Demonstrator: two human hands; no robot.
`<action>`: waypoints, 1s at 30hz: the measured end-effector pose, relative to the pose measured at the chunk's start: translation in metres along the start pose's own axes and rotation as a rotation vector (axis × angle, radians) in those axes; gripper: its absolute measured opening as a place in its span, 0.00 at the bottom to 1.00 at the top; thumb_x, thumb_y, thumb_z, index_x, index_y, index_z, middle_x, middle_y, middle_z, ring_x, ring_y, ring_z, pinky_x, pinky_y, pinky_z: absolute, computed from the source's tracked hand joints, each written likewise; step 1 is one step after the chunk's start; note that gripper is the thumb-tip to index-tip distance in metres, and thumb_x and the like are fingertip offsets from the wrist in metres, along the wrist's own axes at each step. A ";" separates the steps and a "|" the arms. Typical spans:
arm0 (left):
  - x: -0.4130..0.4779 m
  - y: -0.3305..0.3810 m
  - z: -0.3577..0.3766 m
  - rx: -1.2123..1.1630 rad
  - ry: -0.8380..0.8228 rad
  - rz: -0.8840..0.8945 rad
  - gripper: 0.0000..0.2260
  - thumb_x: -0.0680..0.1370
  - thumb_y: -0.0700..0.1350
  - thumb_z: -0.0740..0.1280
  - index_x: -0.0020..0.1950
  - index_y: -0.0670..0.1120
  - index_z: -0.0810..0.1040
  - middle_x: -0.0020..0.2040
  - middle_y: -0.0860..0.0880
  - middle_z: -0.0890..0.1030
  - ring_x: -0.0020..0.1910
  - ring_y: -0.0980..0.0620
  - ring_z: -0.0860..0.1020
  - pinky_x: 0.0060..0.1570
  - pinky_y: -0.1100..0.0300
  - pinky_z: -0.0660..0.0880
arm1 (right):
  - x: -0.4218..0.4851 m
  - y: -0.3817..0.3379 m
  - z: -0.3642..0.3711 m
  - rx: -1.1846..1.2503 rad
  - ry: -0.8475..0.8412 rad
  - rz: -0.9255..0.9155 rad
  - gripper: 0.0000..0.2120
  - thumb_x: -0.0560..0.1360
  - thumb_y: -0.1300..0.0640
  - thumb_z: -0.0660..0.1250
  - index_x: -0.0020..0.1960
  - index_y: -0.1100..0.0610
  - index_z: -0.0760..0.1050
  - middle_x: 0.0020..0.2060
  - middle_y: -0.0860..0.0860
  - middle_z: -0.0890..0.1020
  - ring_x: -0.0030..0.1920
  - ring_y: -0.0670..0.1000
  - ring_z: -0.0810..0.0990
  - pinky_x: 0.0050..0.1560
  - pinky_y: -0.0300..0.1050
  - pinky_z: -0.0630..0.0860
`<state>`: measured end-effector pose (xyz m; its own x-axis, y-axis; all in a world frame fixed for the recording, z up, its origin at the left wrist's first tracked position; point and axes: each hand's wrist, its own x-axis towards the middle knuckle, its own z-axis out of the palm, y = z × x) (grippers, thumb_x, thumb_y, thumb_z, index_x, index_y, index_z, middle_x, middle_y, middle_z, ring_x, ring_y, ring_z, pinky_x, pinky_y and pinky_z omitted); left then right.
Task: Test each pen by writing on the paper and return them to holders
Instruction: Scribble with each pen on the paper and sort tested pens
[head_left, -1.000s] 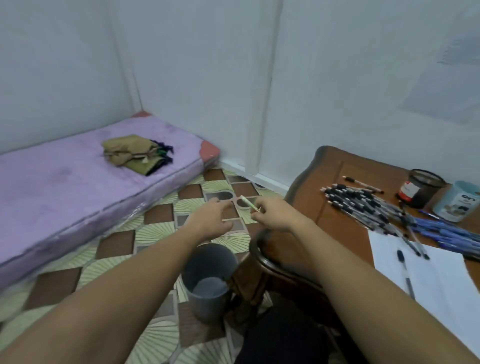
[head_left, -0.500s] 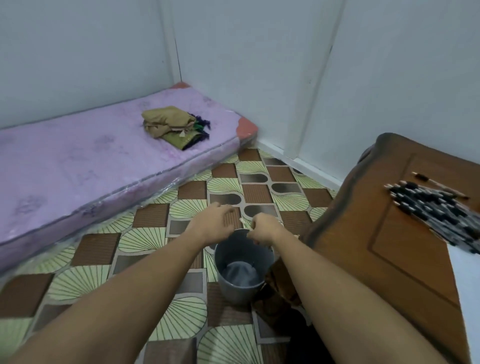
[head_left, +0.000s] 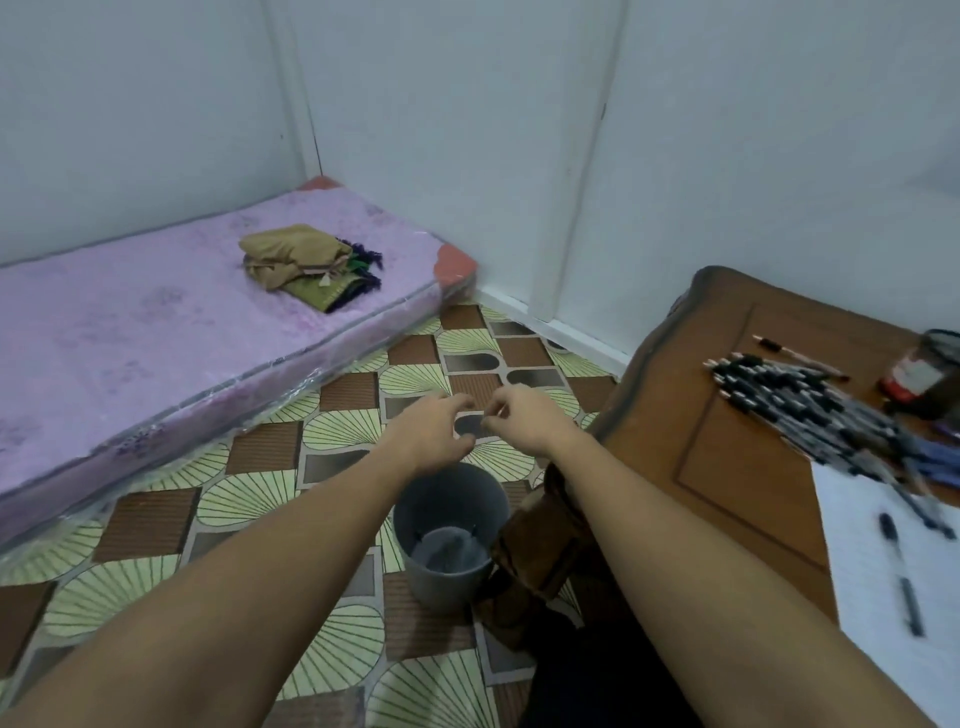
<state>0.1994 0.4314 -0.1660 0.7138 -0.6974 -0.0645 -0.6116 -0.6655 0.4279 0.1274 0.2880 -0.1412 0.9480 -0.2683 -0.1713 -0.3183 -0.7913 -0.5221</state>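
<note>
Hovering over bin (head_left: 415, 564), left hand (head_left: 431, 431), right hand (head_left: 530, 421), pens (head_left: 800, 400) far from fingers (head_left: 500, 408)

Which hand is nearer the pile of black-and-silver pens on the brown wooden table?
Right. The right hand is off the wooden table, left of the pen pile; the left hand lies farther left.
</note>
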 end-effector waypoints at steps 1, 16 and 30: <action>0.001 0.009 -0.004 0.001 0.018 0.018 0.24 0.78 0.51 0.67 0.74 0.51 0.69 0.69 0.47 0.72 0.65 0.48 0.73 0.64 0.49 0.73 | -0.005 0.001 -0.012 0.003 0.031 -0.010 0.09 0.80 0.56 0.66 0.58 0.58 0.80 0.50 0.49 0.79 0.50 0.50 0.77 0.50 0.45 0.72; 0.019 0.261 0.067 -0.003 -0.084 0.474 0.24 0.78 0.53 0.67 0.73 0.54 0.69 0.68 0.48 0.72 0.66 0.47 0.73 0.65 0.48 0.73 | -0.202 0.199 -0.158 -0.018 0.368 0.388 0.09 0.80 0.54 0.67 0.57 0.57 0.79 0.54 0.54 0.82 0.49 0.51 0.78 0.48 0.43 0.71; 0.041 0.330 0.165 0.107 -0.115 0.624 0.24 0.77 0.67 0.56 0.69 0.60 0.71 0.65 0.55 0.69 0.66 0.52 0.65 0.62 0.52 0.58 | -0.295 0.373 -0.169 -0.056 0.565 0.758 0.23 0.79 0.68 0.60 0.71 0.53 0.75 0.69 0.54 0.77 0.68 0.58 0.75 0.68 0.46 0.69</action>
<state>-0.0295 0.1388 -0.1758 0.1751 -0.9821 0.0692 -0.9350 -0.1438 0.3242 -0.2712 -0.0205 -0.1442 0.3507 -0.9364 -0.0109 -0.8621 -0.3183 -0.3943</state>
